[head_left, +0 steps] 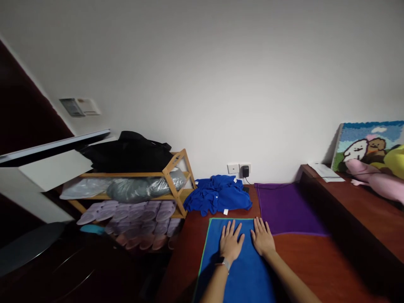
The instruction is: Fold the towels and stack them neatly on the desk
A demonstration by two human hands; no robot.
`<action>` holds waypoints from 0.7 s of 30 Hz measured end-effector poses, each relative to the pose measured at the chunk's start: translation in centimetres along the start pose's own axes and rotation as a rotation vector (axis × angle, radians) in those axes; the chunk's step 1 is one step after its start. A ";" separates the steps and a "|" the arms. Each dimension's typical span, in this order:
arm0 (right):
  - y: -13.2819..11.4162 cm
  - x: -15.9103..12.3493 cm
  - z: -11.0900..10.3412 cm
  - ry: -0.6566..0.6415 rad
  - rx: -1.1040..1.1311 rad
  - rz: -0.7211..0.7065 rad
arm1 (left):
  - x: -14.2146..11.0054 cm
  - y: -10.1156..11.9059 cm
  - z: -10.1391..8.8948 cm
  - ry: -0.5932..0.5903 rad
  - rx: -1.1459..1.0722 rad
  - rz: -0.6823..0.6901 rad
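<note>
A blue cloth (pixel 243 277) with a green edge lies spread out on the reddish-brown table (pixel 186 256). My left hand (pixel 231 243) rests flat on its upper middle, fingers apart, with a band and watch at the wrist. Near the cloth's right edge, my right hand (pixel 262 237) lies palm down with its fingers stretched forward. Behind the hands is a crumpled heap of blue cloth (pixel 217 193) with small white tags. To the right, a purple cloth (pixel 287 208) lies flat against the wall side.
A black charger (pixel 245 171) sits in a wall socket. The raised ledge (pixel 353 206) at right holds a pink plush toy (pixel 383 181) and a dog picture (pixel 369 143). At left stands a wooden rack (pixel 172 185) with bags, above several pairs of pale slippers (pixel 135 212).
</note>
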State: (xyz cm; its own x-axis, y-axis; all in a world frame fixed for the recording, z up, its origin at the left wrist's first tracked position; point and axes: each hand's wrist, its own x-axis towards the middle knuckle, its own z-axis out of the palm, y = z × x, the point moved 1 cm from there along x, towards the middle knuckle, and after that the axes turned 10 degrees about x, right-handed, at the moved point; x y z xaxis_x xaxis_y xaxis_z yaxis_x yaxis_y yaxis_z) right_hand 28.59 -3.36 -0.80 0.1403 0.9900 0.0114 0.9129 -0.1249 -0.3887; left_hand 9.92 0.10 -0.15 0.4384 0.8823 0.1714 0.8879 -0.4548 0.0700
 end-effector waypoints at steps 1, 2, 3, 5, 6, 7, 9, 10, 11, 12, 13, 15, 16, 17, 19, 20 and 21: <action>-0.3 0.3 0.0 0.005 0.009 -0.002 | 0.2 -0.9 0.0 0.000 0.008 -0.020; -0.5 0.6 -0.1 0.014 0.021 0.000 | 0.4 -1.8 -0.1 0.001 0.016 -0.037; -0.6 0.8 -0.1 0.023 0.033 0.005 | 0.7 -2.6 -0.1 0.002 0.023 -0.044; -0.8 1.1 -0.1 0.033 0.044 0.015 | 1.3 -4.2 -0.3 0.001 0.029 -0.035; -0.7 1.1 -0.1 0.031 0.043 0.017 | 1.6 -4.9 -0.4 -0.002 0.030 -0.025; -0.7 1.1 -0.1 0.027 0.042 0.018 | 1.9 -5.6 -0.5 -0.008 0.034 -0.022; -0.6 1.1 -0.2 0.024 0.045 0.017 | 2.5 -6.9 -0.8 -0.024 0.052 -0.041; -0.7 1.1 -0.3 0.027 0.050 0.016 | 2.8 -7.5 -0.9 -0.031 0.064 -0.054; -0.7 1.0 -0.4 0.030 0.054 0.016 | 3.0 -8.0 -1.1 -0.036 0.075 -0.064; -0.7 1.0 -0.5 0.032 0.057 0.020 | 3.2 -8.2 -1.2 -0.036 0.085 -0.067; -0.8 1.0 -0.6 0.031 0.057 0.027 | 3.3 -8.1 -1.3 -0.027 0.092 -0.067; -0.9 1.0 -0.7 0.025 0.051 0.041 | 3.3 -6.8 -1.4 0.035 0.095 -0.066; -0.9 1.1 -0.6 0.024 0.045 0.046 | 3.1 -5.6 -1.3 0.079 0.090 -0.056; -0.9 1.1 -0.6 0.025 0.039 0.050 | 2.8 -4.1 -1.0 0.122 0.081 -0.031; -0.8 1.1 -0.3 0.030 0.026 0.049 | 2.1 -0.8 -0.2 0.170 0.048 0.043; -0.6 1.1 -0.1 0.034 0.020 0.046 | 1.8 0.6 0.3 0.168 0.029 0.071; -0.5 1.1 0.1 0.039 0.016 0.044 | 1.5 1.7 0.7 0.154 0.012 0.086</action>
State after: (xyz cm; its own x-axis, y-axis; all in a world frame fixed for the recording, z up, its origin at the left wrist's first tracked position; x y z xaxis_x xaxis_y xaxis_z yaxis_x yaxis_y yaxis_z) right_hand 28.26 -2.20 -0.67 0.1950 0.9804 0.0295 0.8992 -0.1666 -0.4046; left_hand 12.24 0.75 -0.46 0.4867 0.8110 0.3246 0.8502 -0.5252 0.0374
